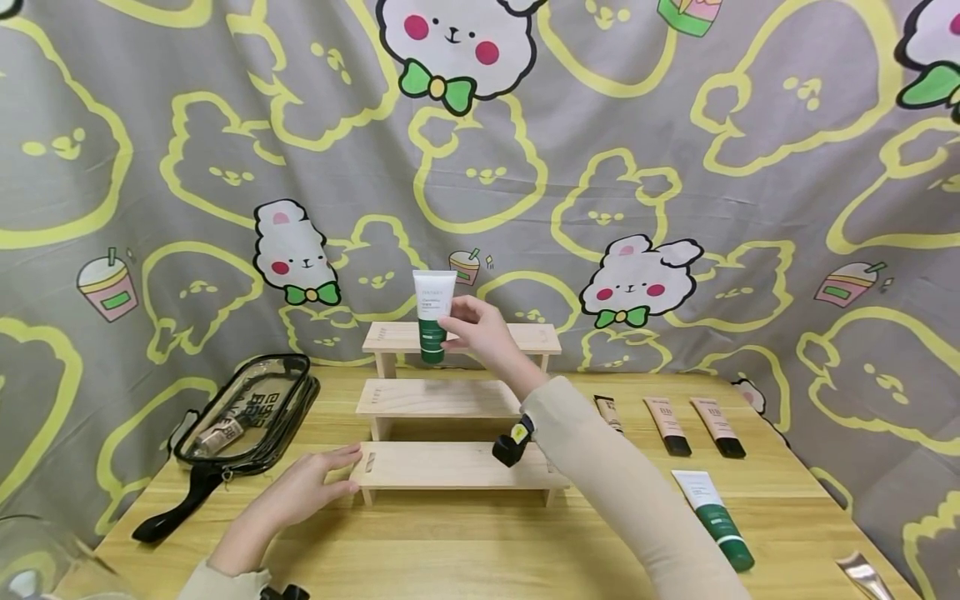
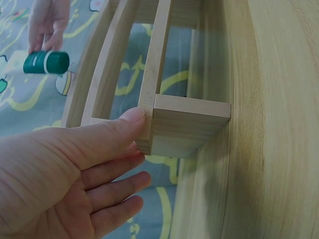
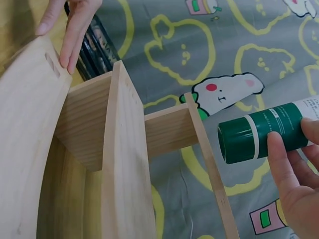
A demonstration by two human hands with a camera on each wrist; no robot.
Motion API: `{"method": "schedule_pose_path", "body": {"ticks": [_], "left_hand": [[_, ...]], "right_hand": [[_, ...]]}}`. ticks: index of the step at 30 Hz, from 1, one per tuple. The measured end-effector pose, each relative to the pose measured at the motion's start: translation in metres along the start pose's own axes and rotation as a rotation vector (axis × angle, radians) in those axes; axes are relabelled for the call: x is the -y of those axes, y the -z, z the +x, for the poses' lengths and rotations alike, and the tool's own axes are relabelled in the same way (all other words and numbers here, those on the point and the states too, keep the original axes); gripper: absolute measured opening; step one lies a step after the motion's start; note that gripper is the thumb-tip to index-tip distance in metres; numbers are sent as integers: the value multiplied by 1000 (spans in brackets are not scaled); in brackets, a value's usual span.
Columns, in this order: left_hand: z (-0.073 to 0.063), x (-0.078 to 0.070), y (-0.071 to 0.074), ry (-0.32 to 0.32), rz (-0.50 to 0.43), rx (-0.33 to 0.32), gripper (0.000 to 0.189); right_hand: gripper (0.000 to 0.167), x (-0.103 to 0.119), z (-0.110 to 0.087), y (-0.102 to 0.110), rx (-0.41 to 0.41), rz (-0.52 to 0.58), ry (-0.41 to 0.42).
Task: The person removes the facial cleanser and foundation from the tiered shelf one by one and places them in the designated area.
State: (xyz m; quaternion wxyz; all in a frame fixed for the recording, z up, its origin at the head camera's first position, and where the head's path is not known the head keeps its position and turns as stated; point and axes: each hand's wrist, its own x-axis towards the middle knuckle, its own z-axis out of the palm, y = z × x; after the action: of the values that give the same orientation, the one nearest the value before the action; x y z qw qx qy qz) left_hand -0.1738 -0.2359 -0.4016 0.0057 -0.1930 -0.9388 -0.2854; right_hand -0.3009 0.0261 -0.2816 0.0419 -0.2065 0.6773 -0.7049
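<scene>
My right hand (image 1: 483,333) holds a white and green squeeze tube (image 1: 432,302) upright, cap down, between thumb and fingers, in front of the top step of a three-step wooden stand (image 1: 442,397). Seen from the right wrist, the tube's green cap (image 3: 234,142) points toward the top step and a fingertip presses its side. At the stand's lowest step (image 1: 457,465), my left hand (image 1: 300,492) touches the left end. In the left wrist view the left thumb (image 2: 132,115) lies against the board's edge, the other fingers stretched out beside it.
Left of the stand lies a clear, black-trimmed pouch (image 1: 251,408) with a small tube inside. To the right are several beige tubes (image 1: 663,421), a second white and green tube (image 1: 712,517) and a shiny object (image 1: 862,575) near the edge. A patterned curtain (image 1: 510,200) hangs behind the table.
</scene>
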Motion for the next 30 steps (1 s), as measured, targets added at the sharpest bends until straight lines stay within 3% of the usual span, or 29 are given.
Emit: {"method": "schedule_pose_path", "body": {"ticks": [10, 30], "left_hand": [[-1, -1, 1, 0, -3, -4, 48], [-1, 0, 1, -31, -22, 8, 49]], "right_hand": [[31, 1, -26, 31, 3, 62, 11], [40, -6, -87, 121, -80, -63, 31]]}}
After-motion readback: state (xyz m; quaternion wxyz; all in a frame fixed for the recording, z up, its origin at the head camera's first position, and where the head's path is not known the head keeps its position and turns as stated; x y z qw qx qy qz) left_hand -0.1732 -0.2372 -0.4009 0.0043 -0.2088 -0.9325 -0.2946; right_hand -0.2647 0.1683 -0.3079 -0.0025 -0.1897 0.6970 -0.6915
